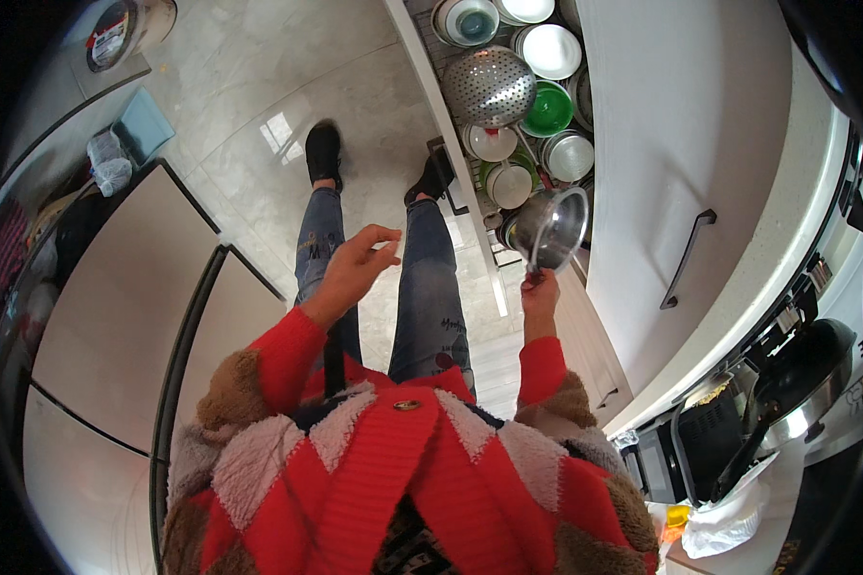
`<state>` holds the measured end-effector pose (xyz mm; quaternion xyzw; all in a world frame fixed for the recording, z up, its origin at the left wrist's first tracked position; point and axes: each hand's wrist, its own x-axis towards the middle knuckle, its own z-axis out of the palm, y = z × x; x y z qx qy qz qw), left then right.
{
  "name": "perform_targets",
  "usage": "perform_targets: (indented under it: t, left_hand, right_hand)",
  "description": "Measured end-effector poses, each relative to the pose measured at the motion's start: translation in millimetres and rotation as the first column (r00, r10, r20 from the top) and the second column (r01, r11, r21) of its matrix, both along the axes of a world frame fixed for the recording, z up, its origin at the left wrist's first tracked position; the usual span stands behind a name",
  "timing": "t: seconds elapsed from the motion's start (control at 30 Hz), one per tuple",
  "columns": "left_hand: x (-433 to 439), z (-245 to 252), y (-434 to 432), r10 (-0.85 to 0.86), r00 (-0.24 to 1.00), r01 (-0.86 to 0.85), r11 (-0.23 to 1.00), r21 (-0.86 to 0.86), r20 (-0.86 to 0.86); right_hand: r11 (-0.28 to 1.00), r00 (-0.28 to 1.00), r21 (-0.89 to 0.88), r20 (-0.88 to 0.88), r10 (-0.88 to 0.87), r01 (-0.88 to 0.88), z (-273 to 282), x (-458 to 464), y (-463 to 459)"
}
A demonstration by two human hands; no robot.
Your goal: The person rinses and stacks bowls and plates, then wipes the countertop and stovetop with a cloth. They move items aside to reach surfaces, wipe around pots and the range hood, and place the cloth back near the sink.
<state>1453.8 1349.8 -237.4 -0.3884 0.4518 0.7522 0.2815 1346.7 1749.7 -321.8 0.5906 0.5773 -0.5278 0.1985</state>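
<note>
A stainless steel bowl or small pan [557, 228] is gripped at its near rim by my right hand [541, 287], tilted over the near end of the pulled-out drawer [446, 122]. Held out over my legs, my left hand [367, 260] is empty, its fingers apart and slightly curled. In the drawer a perforated metal colander [489, 86] lies upside down beside a green bowl [549, 108]. White bowls [551, 52], glass bowls [570, 156] and lidded dishes [509, 185] stand around them.
The open drawer's handle [447, 176] is beside my right foot. A counter [784, 215] curves along the right, with a black wok [805, 374] and a microwave oven [661, 460]. At the left are a refrigerator [122, 309] and a light-blue bin [144, 128].
</note>
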Motion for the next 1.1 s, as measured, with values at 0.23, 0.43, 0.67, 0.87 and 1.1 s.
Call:
perform_targets:
  t: [0.23, 0.43, 0.67, 0.87, 1.1]
  left_hand:
    - [22.5, -4.8, -10.3, 0.124, 0.985, -0.117, 0.991, -0.067, 0.119]
    - [42.5, -6.6, -16.3, 0.12, 0.977, -0.109, 0.992, -0.068, 0.178]
    - [38.7, 24.8, -42.3, 0.213, 0.967, -0.201, 0.975, -0.096, 0.137]
    - [44.2, 77.3, -94.3, 0.264, 0.964, -0.259, 0.945, -0.198, -0.002]
    - [58.9, 123.3, -153.1, 0.305, 0.944, -0.329, 0.905, -0.269, -0.128]
  right_hand:
    - [0.945, 0.946, 0.116, -0.147, -0.289, 0.307, -84.0, -54.6, 77.0]
    - [0.958, 0.947, -0.25, -0.315, 0.056, -0.14, -112.7, -65.4, 95.2]
    - [0.889, 0.924, -0.3, 0.056, 0.378, -0.345, -38.1, -24.2, -4.9]
    - [0.737, 0.741, -0.34, 0.148, 0.655, -0.584, 69.3, -17.6, -70.0]
    - [0.651, 0.679, -0.281, -0.004, 0.734, -0.705, 163.6, -35.9, -97.2]
